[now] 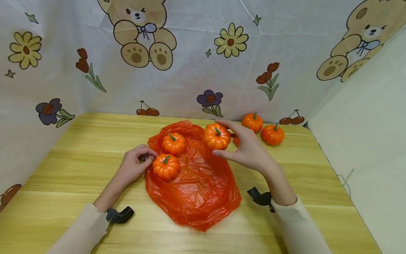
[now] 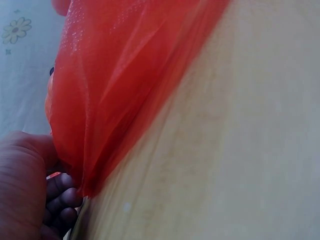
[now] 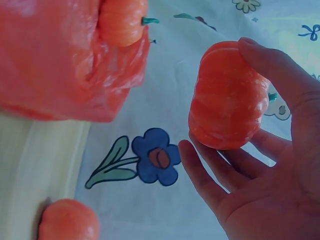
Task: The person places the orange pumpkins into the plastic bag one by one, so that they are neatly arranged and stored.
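- Right hand (image 1: 245, 146): grip grasps an orange pumpkin (image 1: 217, 137), thumb on its near side and fingers round the far side.
- Held pumpkin: raised off the desk (image 1: 95, 148), at the far right edge of the red plastic bag (image 1: 196, 183) as seen from the head; green stem upward.
- Left hand (image 1: 134, 162): grip pinches the left edge of the bag; the left wrist view shows the film gathered to a point at the fingers.
- Bag: spread out on the desk, film crumpled, near end narrowing toward the right.
- Two pumpkins lie within the bag's outline, left side: a near one (image 1: 166, 167) just beside the left fingers, a far one (image 1: 173, 144) close behind it. Contact between left hand and near one: cannot tell.
- Far right of desk: a rear pumpkin (image 1: 252, 122), a rightmost pumpkin (image 1: 272, 135), and a third, mostly hidden behind the right hand.
- Behind the desk: pale cloth (image 1: 187, 81) printed with bears, flowers and cherries.
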`<state>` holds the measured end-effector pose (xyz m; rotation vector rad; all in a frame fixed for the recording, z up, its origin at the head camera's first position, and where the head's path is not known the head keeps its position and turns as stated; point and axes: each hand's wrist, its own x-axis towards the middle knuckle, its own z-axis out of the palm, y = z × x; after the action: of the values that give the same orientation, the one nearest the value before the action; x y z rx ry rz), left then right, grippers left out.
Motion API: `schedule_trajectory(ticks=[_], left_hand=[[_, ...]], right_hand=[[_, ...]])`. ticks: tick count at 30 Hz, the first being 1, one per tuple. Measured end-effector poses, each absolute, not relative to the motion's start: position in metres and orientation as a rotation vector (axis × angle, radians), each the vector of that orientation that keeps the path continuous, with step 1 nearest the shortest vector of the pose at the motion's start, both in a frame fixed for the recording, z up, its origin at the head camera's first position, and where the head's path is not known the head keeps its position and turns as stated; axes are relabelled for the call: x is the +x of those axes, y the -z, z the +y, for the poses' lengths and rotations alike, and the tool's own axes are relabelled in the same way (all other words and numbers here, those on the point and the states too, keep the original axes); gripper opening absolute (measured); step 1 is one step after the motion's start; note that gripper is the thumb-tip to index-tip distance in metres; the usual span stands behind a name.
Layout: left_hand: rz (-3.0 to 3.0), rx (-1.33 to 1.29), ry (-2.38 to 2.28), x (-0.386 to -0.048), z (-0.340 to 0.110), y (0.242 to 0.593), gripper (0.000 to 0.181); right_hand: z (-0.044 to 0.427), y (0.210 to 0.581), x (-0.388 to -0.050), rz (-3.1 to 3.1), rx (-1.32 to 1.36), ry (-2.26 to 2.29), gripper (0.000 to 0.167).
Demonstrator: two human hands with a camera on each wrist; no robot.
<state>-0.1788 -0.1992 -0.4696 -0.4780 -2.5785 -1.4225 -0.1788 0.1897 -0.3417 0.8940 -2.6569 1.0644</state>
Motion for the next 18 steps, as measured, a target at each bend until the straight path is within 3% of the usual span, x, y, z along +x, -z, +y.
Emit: schedule_trajectory(ticks=[18], left_hand=[[-2.575,-0.477,1.444,-0.179,-0.2,0.468,0.021]], right_hand=[[0.16,0.347,-0.186,-2.662,1.0,-1.133,0.084]])
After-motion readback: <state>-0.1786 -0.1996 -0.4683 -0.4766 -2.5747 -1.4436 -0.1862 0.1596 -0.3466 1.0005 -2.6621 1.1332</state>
